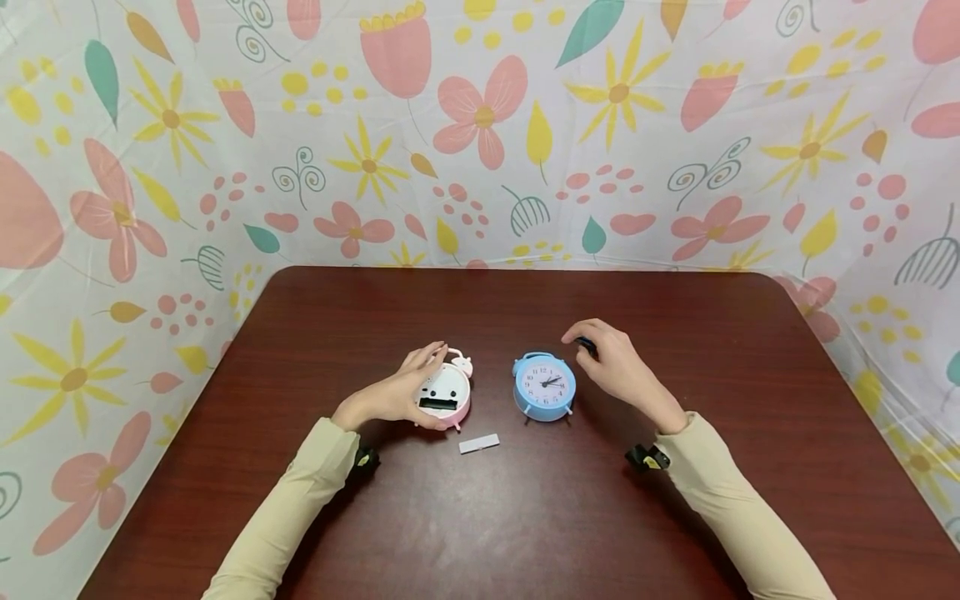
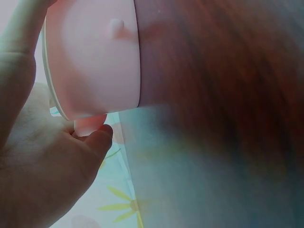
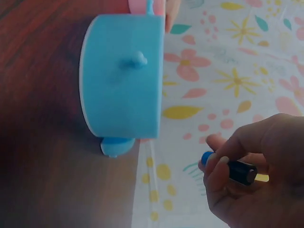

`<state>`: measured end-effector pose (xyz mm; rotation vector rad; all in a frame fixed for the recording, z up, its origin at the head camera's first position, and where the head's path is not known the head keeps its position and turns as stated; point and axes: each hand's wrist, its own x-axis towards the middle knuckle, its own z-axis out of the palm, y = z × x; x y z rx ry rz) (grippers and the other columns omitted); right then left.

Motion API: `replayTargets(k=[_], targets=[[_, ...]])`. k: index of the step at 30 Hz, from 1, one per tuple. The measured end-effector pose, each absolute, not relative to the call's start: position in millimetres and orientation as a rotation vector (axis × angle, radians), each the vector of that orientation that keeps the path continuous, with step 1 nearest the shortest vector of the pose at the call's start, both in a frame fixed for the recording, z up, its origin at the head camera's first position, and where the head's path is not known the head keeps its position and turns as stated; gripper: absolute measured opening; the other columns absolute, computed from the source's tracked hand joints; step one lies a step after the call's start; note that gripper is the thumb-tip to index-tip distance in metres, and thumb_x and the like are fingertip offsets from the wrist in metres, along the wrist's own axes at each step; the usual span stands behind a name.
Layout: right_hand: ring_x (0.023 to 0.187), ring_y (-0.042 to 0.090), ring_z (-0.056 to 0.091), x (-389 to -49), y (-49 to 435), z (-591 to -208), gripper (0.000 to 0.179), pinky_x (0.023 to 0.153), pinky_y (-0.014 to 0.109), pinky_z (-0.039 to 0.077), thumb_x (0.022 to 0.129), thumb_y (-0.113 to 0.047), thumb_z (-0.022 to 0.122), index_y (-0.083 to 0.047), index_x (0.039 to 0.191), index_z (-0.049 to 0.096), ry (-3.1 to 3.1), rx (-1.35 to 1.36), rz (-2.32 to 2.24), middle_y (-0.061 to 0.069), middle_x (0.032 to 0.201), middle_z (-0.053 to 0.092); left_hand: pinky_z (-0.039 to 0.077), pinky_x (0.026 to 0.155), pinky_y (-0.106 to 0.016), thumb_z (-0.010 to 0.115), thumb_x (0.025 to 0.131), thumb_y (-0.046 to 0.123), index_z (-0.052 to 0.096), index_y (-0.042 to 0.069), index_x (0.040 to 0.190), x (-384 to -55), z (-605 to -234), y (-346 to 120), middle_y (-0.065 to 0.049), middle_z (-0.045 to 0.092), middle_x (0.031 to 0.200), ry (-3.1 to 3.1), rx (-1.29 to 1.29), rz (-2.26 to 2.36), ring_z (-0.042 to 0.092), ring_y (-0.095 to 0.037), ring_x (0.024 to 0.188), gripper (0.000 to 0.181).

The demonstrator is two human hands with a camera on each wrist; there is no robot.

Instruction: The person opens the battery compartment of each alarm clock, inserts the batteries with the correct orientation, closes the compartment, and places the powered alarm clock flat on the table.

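My left hand (image 1: 397, 392) grips the pink and white alarm clock (image 1: 459, 385) around its side. The clock's white back faces me, with a dark uncovered battery compartment (image 1: 438, 404) low on it. In the left wrist view its pink side fills the upper left, with the fingers (image 2: 97, 142) near one bell. My right hand (image 1: 617, 364) pinches a small dark battery (image 3: 242, 172) with a blue end, held above the table. Left of that hand stands a light blue alarm clock (image 1: 545, 387), its dial facing me, not touched by the hand.
A pale grey battery cover (image 1: 479, 443) lies flat on the brown table (image 1: 510, 533), in front of the two clocks. Behind the table hangs a flower-patterned cloth (image 1: 480, 167).
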<state>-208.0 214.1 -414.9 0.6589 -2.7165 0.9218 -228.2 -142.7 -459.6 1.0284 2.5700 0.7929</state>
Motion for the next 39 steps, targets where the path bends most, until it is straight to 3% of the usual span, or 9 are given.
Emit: replayTargets(k=[6, 10, 17, 32, 39], targets=[[0.061, 0.012, 0.048, -204.9, 206.0, -417.4, 0.023, 0.056, 0.025, 0.040, 0.093, 0.002, 0.054, 0.000, 0.115, 0.060, -2.698, 0.738, 0.918, 0.016, 0.105, 0.068, 0.023, 0.115, -0.055, 0.086, 0.068, 0.037, 0.012, -0.004, 0.153, -227.9, -461.6, -143.1, -0.021, 0.008, 0.160, 2.562, 1.010, 0.805, 0.009, -0.039, 0.146, 0.120], [0.063, 0.010, 0.053, -204.5, 199.2, -419.6, 0.016, 0.059, 0.025, 0.042, 0.093, 0.000, 0.059, 0.001, 0.109, 0.057, -2.646, 0.817, 0.916, 0.014, 0.101, 0.070, 0.023, 0.115, -0.054, 0.086, 0.068, 0.037, 0.011, -0.003, 0.153, -227.1, -462.6, -143.8, -0.021, 0.008, 0.160, 2.566, 1.010, 0.798, 0.009, -0.038, 0.146, 0.120], [0.059, 0.005, 0.047, -201.2, 184.0, -418.5, 0.008, 0.054, 0.021, 0.041, 0.092, -0.005, 0.063, -0.003, 0.099, 0.061, -2.641, 0.879, 0.977, 0.007, 0.085, 0.069, 0.024, 0.114, -0.055, 0.085, 0.068, 0.036, 0.012, -0.005, 0.152, -224.7, -461.1, -144.2, -0.023, 0.009, 0.159, 2.570, 1.031, 0.814, 0.011, -0.040, 0.144, 0.119], [0.071, 0.007, 0.056, -200.1, 152.2, -415.2, 0.011, 0.064, 0.033, 0.053, 0.088, -0.007, 0.068, -0.007, 0.098, 0.065, -2.662, 0.957, 1.016, -0.002, 0.084, 0.067, 0.024, 0.113, -0.057, 0.086, 0.068, 0.035, 0.013, -0.007, 0.151, -226.4, -459.8, -143.5, -0.024, 0.010, 0.159, 2.567, 1.038, 0.834, 0.011, -0.041, 0.144, 0.118], [0.078, 0.008, 0.063, -200.7, 137.3, -416.7, 0.014, 0.068, 0.024, 0.052, 0.088, -0.007, 0.068, -0.007, 0.101, 0.062, -2.595, 1.030, 1.080, 0.000, 0.091, 0.068, 0.024, 0.113, -0.056, 0.086, 0.067, 0.033, 0.014, -0.007, 0.151, -228.2, -460.2, -144.0, -0.025, 0.010, 0.158, 2.558, 1.040, 0.854, 0.011, -0.041, 0.144, 0.118]])
